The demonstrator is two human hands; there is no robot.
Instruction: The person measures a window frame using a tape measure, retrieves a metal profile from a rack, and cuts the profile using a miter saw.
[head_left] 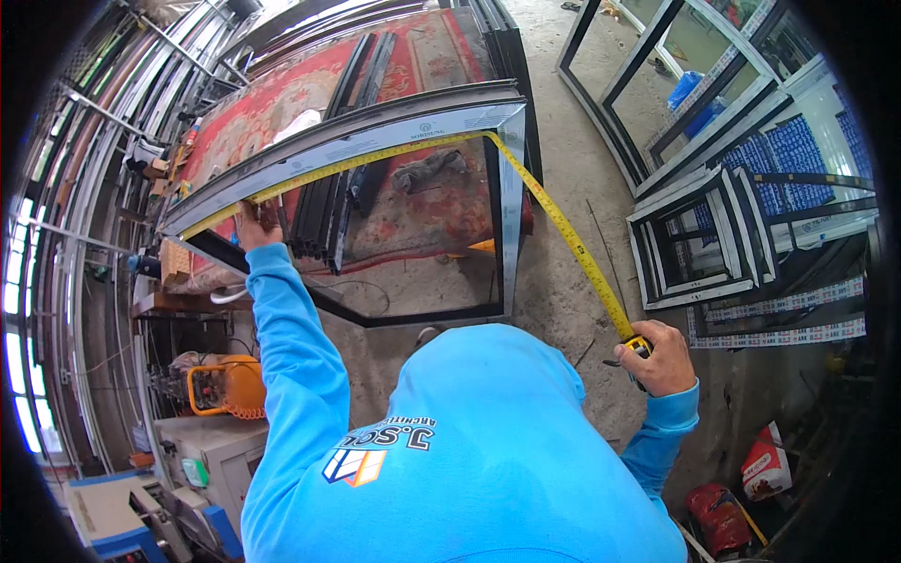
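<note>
A dark metal window frame (513,216) with pale protective film on its face stands tilted before me. At its upper left my left hand (258,226) grips the inner edge, right beside the yellow tape blade (375,156). The blade runs along the frame's top member, bends at the upper right corner and slants down to the tape measure case (638,346). My right hand (663,359) is closed around that case, out to the right of the frame. Part of the left fingers is hidden behind the frame's edge.
Behind the frame, a red patterned carpet (441,47) covers a work surface with dark metal profiles (324,202) on it. Smaller frames (699,246) lean at the right. An orange machine (225,386) sits at the left, near long profiles on racks (70,188).
</note>
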